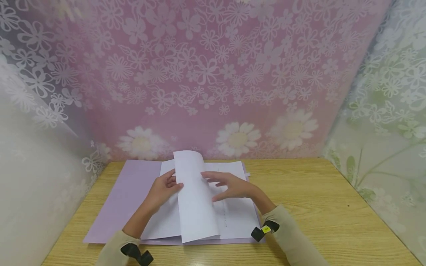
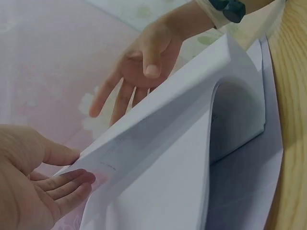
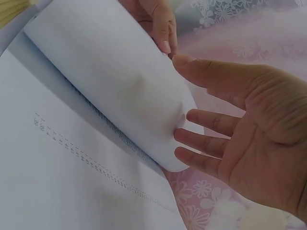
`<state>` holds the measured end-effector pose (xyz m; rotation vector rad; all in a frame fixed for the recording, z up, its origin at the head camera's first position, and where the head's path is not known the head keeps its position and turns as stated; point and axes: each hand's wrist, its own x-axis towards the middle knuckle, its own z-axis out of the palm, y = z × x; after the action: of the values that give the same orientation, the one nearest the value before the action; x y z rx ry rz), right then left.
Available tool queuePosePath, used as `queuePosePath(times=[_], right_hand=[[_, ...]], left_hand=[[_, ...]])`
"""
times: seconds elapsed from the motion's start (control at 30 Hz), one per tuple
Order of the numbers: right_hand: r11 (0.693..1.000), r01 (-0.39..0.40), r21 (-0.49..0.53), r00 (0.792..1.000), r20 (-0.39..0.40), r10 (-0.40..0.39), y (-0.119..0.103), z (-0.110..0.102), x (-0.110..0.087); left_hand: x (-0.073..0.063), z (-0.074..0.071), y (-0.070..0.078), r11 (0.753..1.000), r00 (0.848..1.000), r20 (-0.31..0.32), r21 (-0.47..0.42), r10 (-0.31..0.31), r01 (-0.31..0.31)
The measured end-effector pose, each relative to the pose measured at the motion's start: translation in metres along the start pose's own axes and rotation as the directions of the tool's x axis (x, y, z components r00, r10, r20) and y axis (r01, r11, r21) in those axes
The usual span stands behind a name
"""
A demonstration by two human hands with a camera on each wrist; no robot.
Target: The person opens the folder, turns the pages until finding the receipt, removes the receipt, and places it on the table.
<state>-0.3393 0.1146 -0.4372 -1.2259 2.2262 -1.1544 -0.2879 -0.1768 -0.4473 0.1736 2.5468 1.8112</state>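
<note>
A lilac folder (image 1: pixel 131 192) lies spread on the table with white printed sheets inside. One white page (image 1: pixel 194 199) stands raised and curved over the middle of the stack. My left hand (image 1: pixel 164 190) pinches that page's left edge, thumb in front and fingers behind, as the left wrist view shows. My right hand (image 1: pixel 231 184) hovers over the right-hand sheet (image 1: pixel 233 218) with its fingers spread and relaxed, its fingertips close to the curved page. In the right wrist view, rows of small print (image 3: pixel 96 165) run down the sheet below the raised page.
The wooden table (image 1: pixel 319 207) extends to the right of the folder. A pink floral covering (image 1: pixel 213 81) rises behind the table, with pale floral panels at both sides. A small tab (image 1: pixel 247 174) sticks out at the folder's right edge.
</note>
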Motion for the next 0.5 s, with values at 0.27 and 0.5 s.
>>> queuePosePath(times=[0.27,0.5], right_hand=[[0.999,0.015,0.035,0.997,-0.072,-0.012,-0.002,-0.006,-0.002],[1.000,0.006,0.020,0.987,-0.159,-0.003,0.001,-0.017,-0.007]], left_hand=[[0.004,-0.016,-0.006,0.994,0.997,-0.016,0.081,-0.072,0.073],[0.009,-0.030,-0.018,0.976,0.992,-0.038,0.175,-0.122,0.126]])
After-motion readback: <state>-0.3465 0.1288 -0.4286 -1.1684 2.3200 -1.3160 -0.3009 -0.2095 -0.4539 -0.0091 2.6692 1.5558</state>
